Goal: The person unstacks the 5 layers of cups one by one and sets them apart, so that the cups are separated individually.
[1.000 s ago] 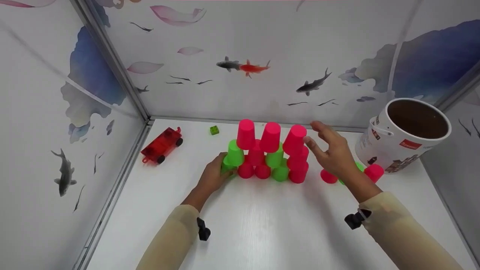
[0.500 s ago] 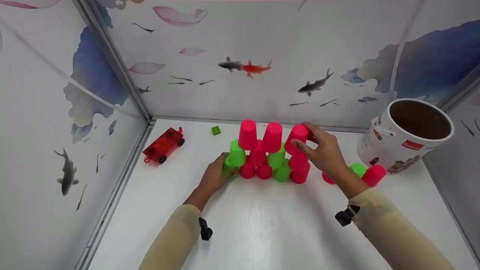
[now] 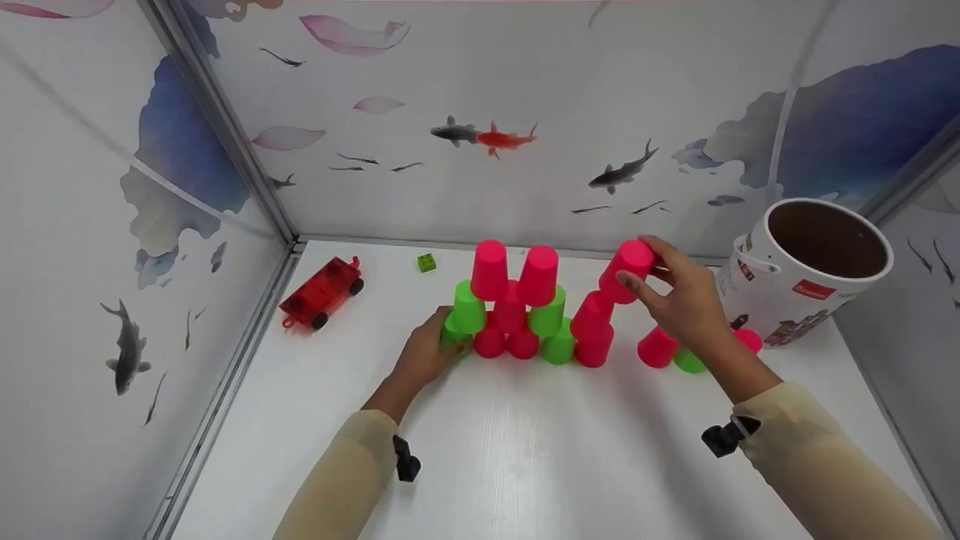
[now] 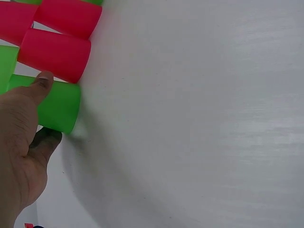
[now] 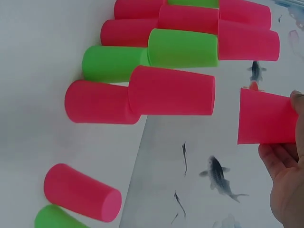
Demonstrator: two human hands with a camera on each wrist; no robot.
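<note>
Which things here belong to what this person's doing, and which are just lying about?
In use: stacked cups; pink cup in the right hand; green cup pinched by the left hand; probably loose cups.

Seemingly lying about: red toy cart; green block; white bucket.

On the table (image 3: 487,465), stacked cups (image 3: 511,304) stand at centre, my left hand (image 3: 426,352) round the bottom left cup (image 4: 61,105). My right hand (image 3: 686,304) holds another cup (image 3: 628,268) above their right end, apart. Left: toy cart (image 3: 322,292); block (image 3: 427,262) between, further back. Right: loose cups (image 3: 657,348), bucket (image 3: 784,289) behind.
</note>
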